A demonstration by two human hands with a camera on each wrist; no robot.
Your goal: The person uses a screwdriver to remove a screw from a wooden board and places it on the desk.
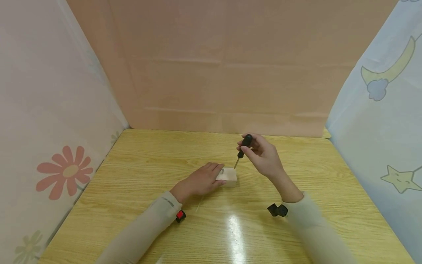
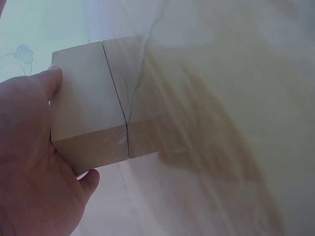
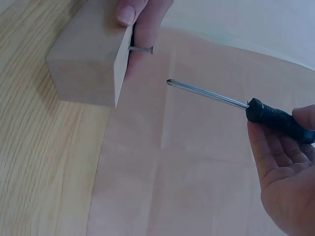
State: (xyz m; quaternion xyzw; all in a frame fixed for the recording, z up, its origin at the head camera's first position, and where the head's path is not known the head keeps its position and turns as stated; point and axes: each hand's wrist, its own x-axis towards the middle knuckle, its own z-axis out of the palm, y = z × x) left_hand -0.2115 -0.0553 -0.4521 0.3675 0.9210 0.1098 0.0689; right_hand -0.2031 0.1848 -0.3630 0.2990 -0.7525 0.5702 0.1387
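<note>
The left grip [image 1: 206, 179], just below the middle of the head view, is closed over the left part of a pale wooden block [image 1: 230, 174], thumb on the near side and fingers on the far, probably to steady it on the surface [image 1: 148, 154]. A screw [image 3: 142, 49] stands out of the block's upper face close to those fingers, its head left exposed, presumably so a tool can reach it. To the upper right, the right grip [image 1: 264, 157] is curled round the handle of a screwdriver [image 1: 245, 143], shaft slanting down to the left, an angle that seems to suit aiming. In the right wrist view, the cross-shaped tip is apart from the screw head; the block lies beyond that grip, toward the upper left.
</note>
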